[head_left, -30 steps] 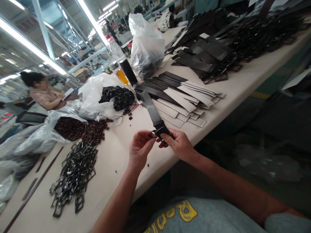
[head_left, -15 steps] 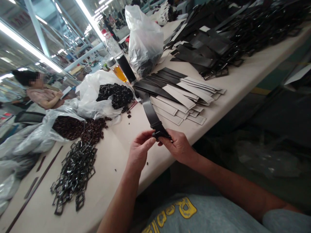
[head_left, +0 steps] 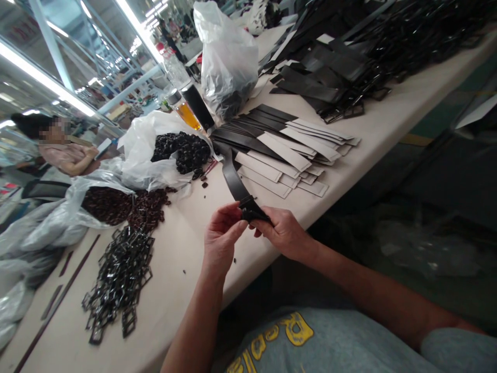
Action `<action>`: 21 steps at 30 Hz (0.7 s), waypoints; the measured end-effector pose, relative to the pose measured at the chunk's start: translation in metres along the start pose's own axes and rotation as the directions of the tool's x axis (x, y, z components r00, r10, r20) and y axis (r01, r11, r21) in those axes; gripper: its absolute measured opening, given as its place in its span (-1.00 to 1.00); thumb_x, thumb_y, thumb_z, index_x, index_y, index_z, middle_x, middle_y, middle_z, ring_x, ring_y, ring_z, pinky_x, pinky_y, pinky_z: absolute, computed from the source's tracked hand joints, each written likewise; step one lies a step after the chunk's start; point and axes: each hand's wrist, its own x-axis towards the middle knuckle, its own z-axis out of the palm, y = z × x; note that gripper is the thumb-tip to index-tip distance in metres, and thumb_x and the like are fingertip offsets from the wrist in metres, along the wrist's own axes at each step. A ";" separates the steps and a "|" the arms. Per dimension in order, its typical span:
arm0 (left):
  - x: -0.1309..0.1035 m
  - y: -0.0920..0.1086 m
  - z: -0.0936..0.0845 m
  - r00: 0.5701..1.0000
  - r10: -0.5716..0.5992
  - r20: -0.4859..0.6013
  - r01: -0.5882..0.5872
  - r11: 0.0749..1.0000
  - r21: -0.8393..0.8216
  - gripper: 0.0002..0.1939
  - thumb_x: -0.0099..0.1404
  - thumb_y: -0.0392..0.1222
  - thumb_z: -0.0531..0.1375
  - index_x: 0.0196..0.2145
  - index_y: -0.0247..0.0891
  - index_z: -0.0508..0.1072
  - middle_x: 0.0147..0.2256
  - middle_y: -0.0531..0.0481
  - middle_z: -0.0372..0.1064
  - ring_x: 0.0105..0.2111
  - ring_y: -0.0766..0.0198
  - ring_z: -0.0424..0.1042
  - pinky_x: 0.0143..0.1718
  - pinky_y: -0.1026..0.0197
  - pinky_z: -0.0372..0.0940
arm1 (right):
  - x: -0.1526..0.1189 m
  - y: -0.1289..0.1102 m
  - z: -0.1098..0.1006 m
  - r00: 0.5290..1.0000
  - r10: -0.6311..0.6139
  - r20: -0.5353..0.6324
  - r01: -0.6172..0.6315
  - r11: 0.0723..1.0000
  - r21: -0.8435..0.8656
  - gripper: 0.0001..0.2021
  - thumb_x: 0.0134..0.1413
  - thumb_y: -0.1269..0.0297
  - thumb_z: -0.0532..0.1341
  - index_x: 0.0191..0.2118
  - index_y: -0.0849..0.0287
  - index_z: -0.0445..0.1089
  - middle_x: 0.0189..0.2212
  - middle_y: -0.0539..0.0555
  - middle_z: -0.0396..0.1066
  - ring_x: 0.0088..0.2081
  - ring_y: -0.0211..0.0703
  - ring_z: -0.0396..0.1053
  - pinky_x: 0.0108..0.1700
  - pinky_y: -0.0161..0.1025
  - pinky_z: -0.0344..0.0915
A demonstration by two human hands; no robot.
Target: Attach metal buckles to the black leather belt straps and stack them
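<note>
Left hand and right hand pinching a black strap, buckles heaped left of it, strips stacked to its right.

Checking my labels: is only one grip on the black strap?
No, the left grip and the right grip both hold the near end of the black strap.
</note>
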 end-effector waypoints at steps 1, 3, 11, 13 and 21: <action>0.000 -0.001 0.000 1.000 0.007 0.014 -0.007 1.000 -0.003 -0.63 0.00 -0.17 0.51 -0.19 -0.10 0.61 -0.33 0.05 0.50 -0.35 0.34 0.48 -0.26 0.29 0.41 | 0.001 -0.001 -0.001 1.000 0.004 0.016 -0.004 0.999 0.039 -0.79 0.28 0.17 0.14 -0.33 0.16 0.38 -0.48 0.02 0.48 -0.47 -0.22 0.47 -0.36 -0.31 0.32; 0.000 -0.002 0.000 0.999 0.021 0.045 -0.021 1.000 -0.005 -0.67 0.03 -0.19 0.50 -0.21 -0.09 0.62 -0.34 0.06 0.52 -0.38 0.34 0.48 -0.30 0.28 0.42 | 0.001 -0.001 -0.001 0.998 0.018 0.052 -0.024 0.992 0.124 -0.78 0.29 0.16 0.13 -0.32 0.18 0.37 -0.46 0.02 0.47 -0.49 -0.25 0.44 -0.40 -0.33 0.32; 0.002 0.000 0.003 0.992 0.086 0.092 -0.092 0.994 0.061 -0.72 0.05 -0.18 0.48 -0.23 -0.09 0.66 -0.32 0.01 0.49 -0.44 0.33 0.45 -0.43 0.26 0.41 | 0.003 0.000 -0.002 0.992 0.042 0.122 -0.066 0.979 0.194 -0.79 0.28 0.18 0.13 -0.33 0.19 0.35 -0.46 0.01 0.43 -0.50 -0.30 0.39 -0.45 -0.36 0.30; 0.004 0.001 0.002 0.987 0.098 0.130 -0.111 0.989 0.095 -0.73 0.07 -0.19 0.47 -0.22 -0.07 0.67 -0.27 0.00 0.48 -0.42 0.33 0.45 -0.42 0.26 0.41 | 0.003 0.001 -0.003 0.991 0.031 0.130 -0.054 0.983 0.173 -0.80 0.27 0.21 0.12 -0.33 0.19 0.35 -0.45 0.01 0.43 -0.49 -0.30 0.39 -0.43 -0.36 0.30; 0.014 0.017 0.000 0.919 0.054 0.390 -0.266 0.817 0.512 -0.78 0.17 -0.33 0.37 -0.20 -0.15 0.66 -0.32 0.00 0.49 -0.39 0.35 0.44 -0.36 0.33 0.38 | 0.003 0.007 -0.009 0.974 0.069 0.215 -0.107 0.979 0.172 -0.82 0.23 0.29 0.11 -0.18 0.27 0.39 -0.45 0.03 0.42 -0.46 -0.26 0.39 -0.42 -0.35 0.32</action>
